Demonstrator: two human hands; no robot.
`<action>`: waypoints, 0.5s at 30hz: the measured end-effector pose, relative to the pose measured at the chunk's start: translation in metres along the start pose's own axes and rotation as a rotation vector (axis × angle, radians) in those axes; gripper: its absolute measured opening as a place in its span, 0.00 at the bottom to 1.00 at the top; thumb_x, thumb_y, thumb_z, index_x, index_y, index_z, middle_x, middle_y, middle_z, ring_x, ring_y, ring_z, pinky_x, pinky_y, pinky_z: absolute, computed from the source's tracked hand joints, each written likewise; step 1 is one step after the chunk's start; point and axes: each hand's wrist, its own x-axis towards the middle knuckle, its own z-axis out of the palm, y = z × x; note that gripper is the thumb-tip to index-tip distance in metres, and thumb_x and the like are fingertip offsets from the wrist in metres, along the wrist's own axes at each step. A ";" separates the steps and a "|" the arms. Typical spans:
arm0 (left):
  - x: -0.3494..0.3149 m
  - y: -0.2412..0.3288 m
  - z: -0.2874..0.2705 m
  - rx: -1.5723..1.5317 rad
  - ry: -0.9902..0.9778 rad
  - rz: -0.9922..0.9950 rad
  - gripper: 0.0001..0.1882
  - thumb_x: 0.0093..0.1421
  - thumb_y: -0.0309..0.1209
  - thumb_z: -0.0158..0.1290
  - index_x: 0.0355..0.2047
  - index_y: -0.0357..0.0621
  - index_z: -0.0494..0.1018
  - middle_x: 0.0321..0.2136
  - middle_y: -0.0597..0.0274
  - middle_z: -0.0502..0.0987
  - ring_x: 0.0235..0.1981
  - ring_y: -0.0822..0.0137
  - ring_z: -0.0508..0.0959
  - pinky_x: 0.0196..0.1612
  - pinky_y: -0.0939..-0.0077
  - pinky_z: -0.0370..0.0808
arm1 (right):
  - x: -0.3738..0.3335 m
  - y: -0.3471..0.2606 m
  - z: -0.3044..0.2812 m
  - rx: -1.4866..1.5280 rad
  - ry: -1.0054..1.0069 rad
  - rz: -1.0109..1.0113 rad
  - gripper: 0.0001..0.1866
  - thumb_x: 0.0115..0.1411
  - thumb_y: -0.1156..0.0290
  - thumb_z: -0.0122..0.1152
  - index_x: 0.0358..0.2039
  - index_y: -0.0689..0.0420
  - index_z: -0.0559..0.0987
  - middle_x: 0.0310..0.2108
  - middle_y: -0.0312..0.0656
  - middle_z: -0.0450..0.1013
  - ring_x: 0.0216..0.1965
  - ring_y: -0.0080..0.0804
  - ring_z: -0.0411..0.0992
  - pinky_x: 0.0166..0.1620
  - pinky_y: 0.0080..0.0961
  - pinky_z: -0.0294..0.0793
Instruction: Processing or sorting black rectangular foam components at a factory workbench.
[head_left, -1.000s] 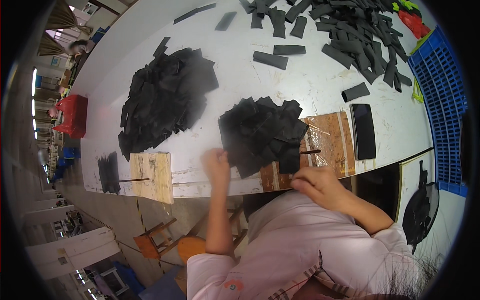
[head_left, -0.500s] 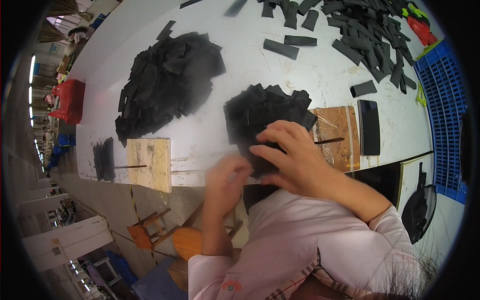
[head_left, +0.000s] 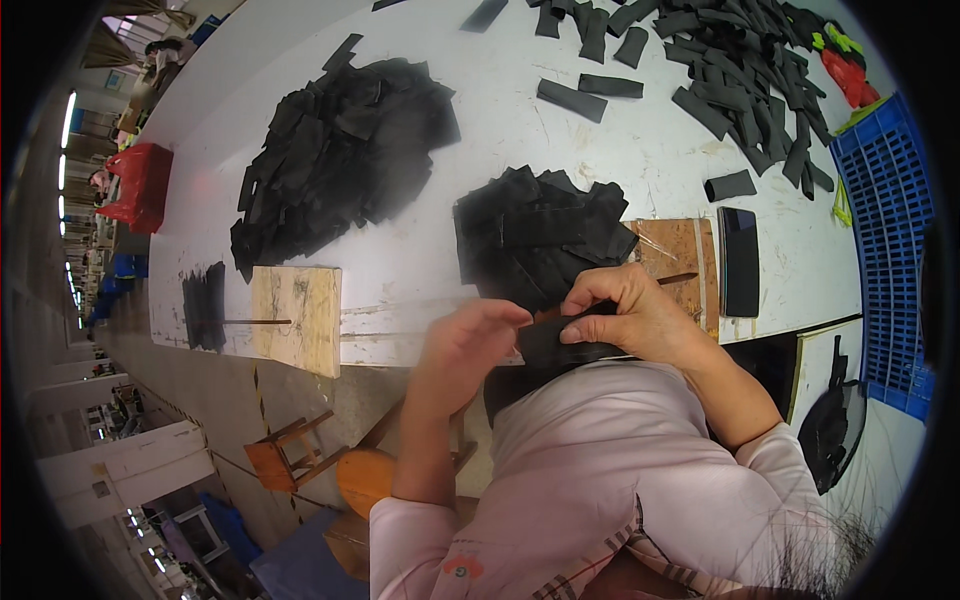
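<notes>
Black fabric strip (head_left: 572, 343) sits pinched in both my hands, just below the nearest heap (head_left: 540, 235): right hand (head_left: 640, 318) fingers closed over it, left hand (head_left: 465, 350) steadying its end. I should keep edges aligned, grip firm.

1. Left hand (head_left: 470, 345) and right hand (head_left: 635, 315) both pinch a black strip (head_left: 560, 345), just below the near black pile (head_left: 540, 235).
2. A wooden board (head_left: 295, 318) lies left of that pile.
3. A dark phone (head_left: 738, 262) lies right of it.
</notes>
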 end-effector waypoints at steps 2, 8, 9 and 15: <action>0.000 0.004 0.001 0.018 -0.006 -0.040 0.09 0.52 0.19 0.46 0.35 0.36 0.70 0.28 0.63 0.73 0.29 0.76 0.71 0.33 0.83 0.68 | 0.002 0.001 0.000 0.008 -0.007 -0.011 0.10 0.43 0.73 0.64 0.25 0.64 0.74 0.22 0.41 0.72 0.26 0.23 0.70 0.30 0.19 0.68; 0.008 -0.007 -0.010 0.092 -0.083 -0.017 0.09 0.47 0.17 0.49 0.31 0.36 0.71 0.26 0.65 0.73 0.25 0.77 0.71 0.29 0.84 0.69 | 0.006 -0.002 0.000 -0.021 -0.046 -0.008 0.10 0.43 0.73 0.64 0.24 0.65 0.74 0.20 0.42 0.72 0.25 0.23 0.70 0.29 0.19 0.68; 0.010 -0.008 -0.010 0.093 -0.085 -0.015 0.09 0.47 0.17 0.49 0.31 0.36 0.71 0.26 0.65 0.73 0.25 0.77 0.71 0.29 0.84 0.69 | 0.007 -0.002 -0.001 -0.022 -0.043 -0.010 0.10 0.43 0.73 0.64 0.24 0.65 0.74 0.20 0.42 0.72 0.25 0.23 0.70 0.29 0.19 0.68; 0.006 -0.022 0.017 0.357 0.378 0.124 0.07 0.45 0.17 0.51 0.27 0.37 0.71 0.19 0.63 0.72 0.20 0.77 0.71 0.24 0.84 0.69 | 0.007 0.004 0.023 -0.825 0.518 -0.562 0.20 0.40 0.70 0.62 0.35 0.61 0.70 0.33 0.45 0.63 0.34 0.42 0.61 0.36 0.34 0.60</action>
